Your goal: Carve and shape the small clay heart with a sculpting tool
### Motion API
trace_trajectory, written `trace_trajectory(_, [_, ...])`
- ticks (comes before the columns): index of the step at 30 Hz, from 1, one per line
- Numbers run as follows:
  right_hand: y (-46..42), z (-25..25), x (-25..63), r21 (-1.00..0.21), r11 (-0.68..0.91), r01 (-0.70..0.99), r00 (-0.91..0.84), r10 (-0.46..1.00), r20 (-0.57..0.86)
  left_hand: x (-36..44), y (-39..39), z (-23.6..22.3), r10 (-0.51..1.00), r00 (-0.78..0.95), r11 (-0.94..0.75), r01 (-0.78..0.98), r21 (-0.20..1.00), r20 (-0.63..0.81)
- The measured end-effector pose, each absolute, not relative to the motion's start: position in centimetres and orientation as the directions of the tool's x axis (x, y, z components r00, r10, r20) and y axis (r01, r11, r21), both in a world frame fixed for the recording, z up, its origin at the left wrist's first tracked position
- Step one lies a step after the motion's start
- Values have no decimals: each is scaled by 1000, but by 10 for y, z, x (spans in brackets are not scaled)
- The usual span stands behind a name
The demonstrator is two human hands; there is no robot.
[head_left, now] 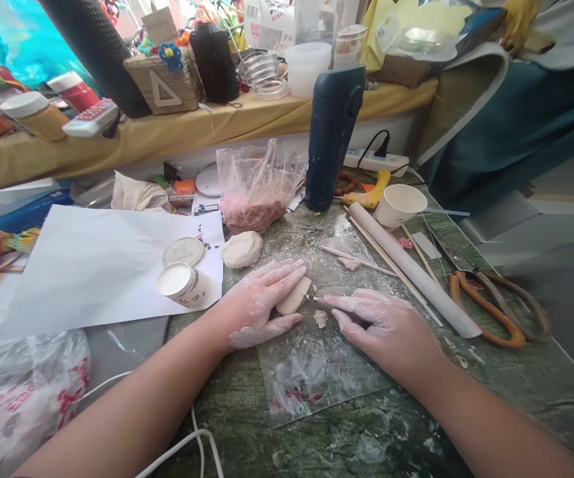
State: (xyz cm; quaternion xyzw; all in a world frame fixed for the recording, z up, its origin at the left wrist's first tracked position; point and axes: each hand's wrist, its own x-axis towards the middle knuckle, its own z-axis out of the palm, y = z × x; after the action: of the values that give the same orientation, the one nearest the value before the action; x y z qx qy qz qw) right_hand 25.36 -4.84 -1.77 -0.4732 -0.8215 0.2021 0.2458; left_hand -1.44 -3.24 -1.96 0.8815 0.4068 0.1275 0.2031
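Note:
My left hand (pixel 270 302), dusted white, rests with its fingers over a flat pale piece of clay (pixel 294 297) and its thumb along the near side, holding it on a clear plastic sheet (pixel 324 392). In my right hand (pixel 384 322) is a slim dark modelling tool (pixel 323 303), pinched between thumb and fingers. Its tip points at the clay's right edge; whether they touch I cannot tell. Clay scraps (pixel 321 318) lie just below the tip. Beyond my left hand sits a rounded lump of white clay (pixel 242 249).
Rolling pin (pixel 414 269), thin sticks and scissors (pixel 486 309) lie right. A dark blue bottle (pixel 334 139), paper cup (pixel 400 204) and yellow glue gun (pixel 369 192) stand behind. Left are white paper (pixel 102 265), a second cup (pixel 185 287), a star-marked disc (pixel 184 251) and a cable (pixel 194 438).

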Motion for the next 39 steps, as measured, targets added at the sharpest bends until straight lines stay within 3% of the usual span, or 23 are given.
trace_trajectory(16, [-53,-20,251,-574,529,625,-497,837,230,-15,-33,-22,765,638,-598,654,464,87])
trace_trajectory(21, [-53,-20,252,-615,461,640,-420,880,223,-16,-32,-23,756,650,-610,650,453,84])
trace_trajectory(25, [-52,-21,252,-584,422,693,-370,904,215,-16,-33,-22,757,649,-606,657,447,72])
trace_trajectory(39, [-53,-23,251,-512,514,689,-427,858,287,-16,-33,-23,759,647,-602,659,451,69])
